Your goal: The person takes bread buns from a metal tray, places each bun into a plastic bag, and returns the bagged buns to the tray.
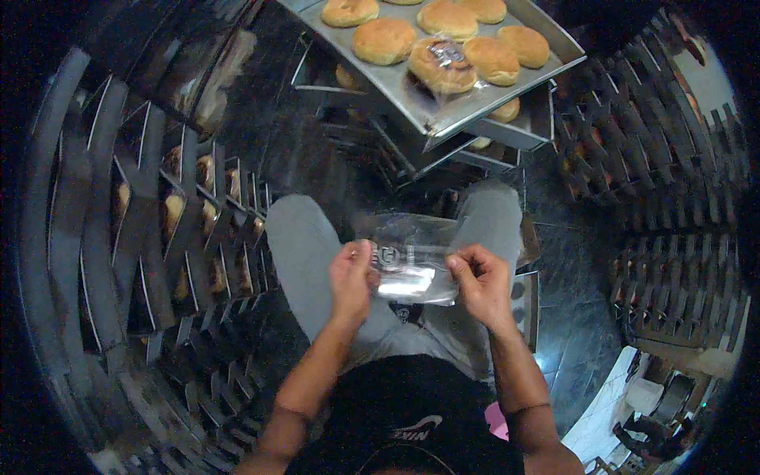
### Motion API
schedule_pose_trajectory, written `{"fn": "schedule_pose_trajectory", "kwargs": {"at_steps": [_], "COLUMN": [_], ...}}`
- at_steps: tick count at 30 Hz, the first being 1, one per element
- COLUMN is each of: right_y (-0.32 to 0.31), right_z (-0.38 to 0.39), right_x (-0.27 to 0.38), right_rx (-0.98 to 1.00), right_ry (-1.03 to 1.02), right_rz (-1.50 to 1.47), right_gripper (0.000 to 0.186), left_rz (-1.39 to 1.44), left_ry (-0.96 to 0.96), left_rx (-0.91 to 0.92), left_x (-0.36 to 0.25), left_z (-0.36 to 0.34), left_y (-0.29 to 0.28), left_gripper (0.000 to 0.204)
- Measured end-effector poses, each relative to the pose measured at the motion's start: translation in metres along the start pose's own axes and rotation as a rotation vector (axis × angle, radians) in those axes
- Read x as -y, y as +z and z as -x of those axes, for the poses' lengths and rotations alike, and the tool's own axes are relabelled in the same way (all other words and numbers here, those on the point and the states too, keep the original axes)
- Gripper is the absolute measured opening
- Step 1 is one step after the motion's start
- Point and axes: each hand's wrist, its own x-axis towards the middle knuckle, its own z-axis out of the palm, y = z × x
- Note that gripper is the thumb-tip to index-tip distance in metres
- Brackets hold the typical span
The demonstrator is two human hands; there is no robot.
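Observation:
A clear plastic bag [408, 281] with pale print is stretched between my two hands, above my lap. My left hand [351, 277] pinches its left side, thumb on top. On the right edge, my right hand [481, 285] grips the plastic between thumb and fingers. I see nothing inside the bag. Ahead of my knees, a metal baking tray [404, 103] bears several round golden buns [383, 41]. One bun [443, 66] at the tray's near side sits in clear plastic wrapping.
More trays [522, 127] with buns are stacked crosswise beneath the top one. Tall racks of trays line the left [150, 214] and right [657, 269], some on the left holding bread. At lower right, a person [653, 435] is near a dark chair [675, 396].

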Motion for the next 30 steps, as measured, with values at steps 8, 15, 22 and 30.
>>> {"fn": "schedule_pose_trajectory", "kwargs": {"at_steps": [8,15,22,30], "right_y": [-0.082,-0.112,-0.134,-0.164], "right_z": [-0.215,-0.334,-0.369,-0.383], "right_x": [0.142,0.136,0.133,0.161], "right_rx": [-0.343,-0.049,0.019,-0.110], "right_ry": [-1.092,-0.430,-0.382,-0.010], "right_rz": [0.771,1.397,1.123,0.838], "right_gripper": [0.024,0.062,0.050,0.065], "left_rz": [0.244,0.354,0.280,0.206], "left_ry": [-0.063,-0.108,-0.149,-0.178], "left_rx": [-0.050,-0.114,-0.110,-0.178], "left_x": [-0.039,-0.018,0.012,-0.011], "left_z": [-0.026,-0.017,-0.018,-0.020], "left_y": [-0.008,-0.006,-0.039,-0.034], "left_gripper": [0.025,0.030,0.024,0.020]}}
